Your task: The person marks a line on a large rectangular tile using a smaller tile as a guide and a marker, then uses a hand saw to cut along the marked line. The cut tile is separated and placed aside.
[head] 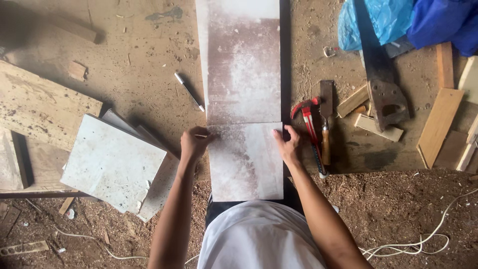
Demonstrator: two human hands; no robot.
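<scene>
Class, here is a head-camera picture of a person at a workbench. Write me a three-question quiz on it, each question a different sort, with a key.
1. True or false: both hands rest on the near board.
2. Which tool lies beside the right hand? A) chisel B) drill C) paintbrush
3. Fill in: the stack of boards lies on the person's ____ side.

Key: 1 true: the left hand and the right hand each touch an upper corner. 2 A. 3 left.

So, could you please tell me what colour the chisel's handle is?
The chisel's handle is reddish-brown wood, seen in the head view.
</scene>
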